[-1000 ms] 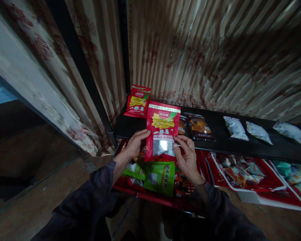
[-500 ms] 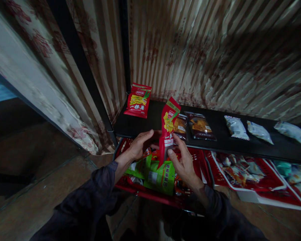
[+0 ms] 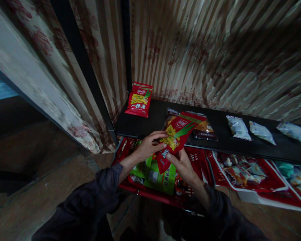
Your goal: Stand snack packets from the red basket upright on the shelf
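A red snack bag (image 3: pixel 182 132) is tilted in front of the shelf, above a red basket (image 3: pixel 155 198). My right hand (image 3: pixel 187 167) grips its lower right edge, thumb on the front. My left hand (image 3: pixel 152 147) has its fingers on the bag's left side and front. Below them, green snack bags (image 3: pixel 163 179) lie in the basket. A matching red bag (image 3: pixel 139 99) leans at the left end of the black shelf (image 3: pixel 132 125). Brown snack bags (image 3: pixel 206 130) on the shelf are partly hidden behind the held bag.
White snack bags (image 3: pixel 238 128) lie further right on the shelf. More red baskets (image 3: pixel 271 182) with snack packs stand below it at the right. A black shelf post (image 3: pixel 82 63) rises at the left, and striped curtains (image 3: pixel 190 60) hang behind.
The held red bag has turned from nearly edge-on to show its front, leaning right. My left hand has moved right onto it; before, that hand was open beside it.
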`<state>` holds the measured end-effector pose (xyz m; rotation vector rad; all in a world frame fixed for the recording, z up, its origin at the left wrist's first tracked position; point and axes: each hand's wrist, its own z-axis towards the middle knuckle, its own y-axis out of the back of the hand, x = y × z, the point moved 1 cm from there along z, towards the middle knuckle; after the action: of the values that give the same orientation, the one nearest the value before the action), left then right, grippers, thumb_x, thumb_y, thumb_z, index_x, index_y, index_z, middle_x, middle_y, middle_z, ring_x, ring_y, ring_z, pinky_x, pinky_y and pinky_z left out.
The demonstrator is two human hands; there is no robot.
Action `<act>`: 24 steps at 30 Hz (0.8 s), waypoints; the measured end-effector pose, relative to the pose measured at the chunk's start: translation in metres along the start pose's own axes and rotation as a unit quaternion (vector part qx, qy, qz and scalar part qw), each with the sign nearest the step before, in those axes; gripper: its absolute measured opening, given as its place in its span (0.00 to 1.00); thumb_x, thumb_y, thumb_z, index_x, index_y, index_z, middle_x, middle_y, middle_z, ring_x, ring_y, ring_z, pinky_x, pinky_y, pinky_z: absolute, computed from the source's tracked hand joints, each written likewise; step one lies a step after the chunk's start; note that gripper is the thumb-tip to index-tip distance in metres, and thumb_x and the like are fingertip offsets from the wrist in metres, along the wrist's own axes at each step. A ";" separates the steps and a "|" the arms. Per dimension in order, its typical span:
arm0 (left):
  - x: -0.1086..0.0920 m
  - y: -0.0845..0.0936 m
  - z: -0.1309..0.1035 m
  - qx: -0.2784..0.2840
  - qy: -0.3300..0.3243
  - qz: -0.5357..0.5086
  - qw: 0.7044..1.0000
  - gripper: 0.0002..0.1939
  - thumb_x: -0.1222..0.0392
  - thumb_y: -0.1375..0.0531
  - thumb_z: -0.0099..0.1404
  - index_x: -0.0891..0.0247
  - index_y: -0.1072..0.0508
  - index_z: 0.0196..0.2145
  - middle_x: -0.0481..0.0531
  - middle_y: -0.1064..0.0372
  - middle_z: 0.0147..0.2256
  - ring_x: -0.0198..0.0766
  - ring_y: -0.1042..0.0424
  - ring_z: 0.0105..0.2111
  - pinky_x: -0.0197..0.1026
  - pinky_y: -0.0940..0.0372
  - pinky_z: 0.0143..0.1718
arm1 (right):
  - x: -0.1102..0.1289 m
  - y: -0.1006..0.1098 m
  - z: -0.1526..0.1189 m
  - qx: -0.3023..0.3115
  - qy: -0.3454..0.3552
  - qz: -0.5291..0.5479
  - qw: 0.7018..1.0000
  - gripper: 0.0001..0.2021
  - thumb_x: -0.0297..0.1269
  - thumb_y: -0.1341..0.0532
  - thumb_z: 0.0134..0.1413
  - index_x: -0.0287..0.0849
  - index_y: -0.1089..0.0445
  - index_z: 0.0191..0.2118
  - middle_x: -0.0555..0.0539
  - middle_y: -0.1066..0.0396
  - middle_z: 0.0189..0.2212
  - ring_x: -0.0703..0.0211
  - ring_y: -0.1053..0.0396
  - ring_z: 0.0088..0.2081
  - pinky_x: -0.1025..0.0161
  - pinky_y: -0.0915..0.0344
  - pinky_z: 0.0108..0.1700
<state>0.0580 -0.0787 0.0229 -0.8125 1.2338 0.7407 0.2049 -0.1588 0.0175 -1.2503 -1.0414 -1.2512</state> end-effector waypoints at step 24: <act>0.009 0.016 0.008 -0.158 0.077 0.032 0.984 0.21 0.62 0.30 0.51 0.59 0.23 0.44 0.55 0.26 0.47 0.47 0.29 0.49 0.45 0.37 0.53 | -0.012 0.018 0.021 -0.122 -0.196 0.226 0.946 0.14 0.45 0.36 0.47 0.44 0.25 0.38 0.45 0.19 0.34 0.44 0.21 0.37 0.46 0.23 0.43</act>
<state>0.0503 -0.0629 0.0133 -1.1108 1.3022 0.9558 0.2235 -0.1387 0.0055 -1.8623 -0.8142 -0.8061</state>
